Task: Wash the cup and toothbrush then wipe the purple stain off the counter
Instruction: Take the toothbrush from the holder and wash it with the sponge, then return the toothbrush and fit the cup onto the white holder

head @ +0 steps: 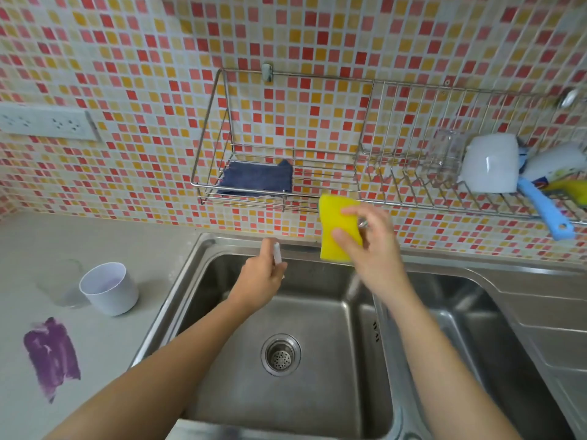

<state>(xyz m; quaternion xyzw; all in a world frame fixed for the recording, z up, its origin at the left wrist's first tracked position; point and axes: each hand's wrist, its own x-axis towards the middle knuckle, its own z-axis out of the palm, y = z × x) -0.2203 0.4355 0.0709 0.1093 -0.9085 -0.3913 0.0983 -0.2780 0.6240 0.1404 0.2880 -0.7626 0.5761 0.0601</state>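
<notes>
Two forearms (152, 369) reach over a steel sink (320, 389), one hand with a toothbrush, the other with a sponge.

Over the basin, where drips would fall in, the left hand (260, 281) grips a slim white handle, seemingly the toothbrush (277, 254). The right hand (371, 249) pinches a yellow sponge (338, 230) between thumb and fingers (352, 212), probably ready to scrub. The white cup (109, 289) stands upright on the counter (95, 236) left of the sink, and the purple stain (52, 354) lies nearer, unwiped.

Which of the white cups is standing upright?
The cup on the counter, left of the sink beside the clear glass, mouth up. The other cups in the wall rack lie tipped over.
</notes>
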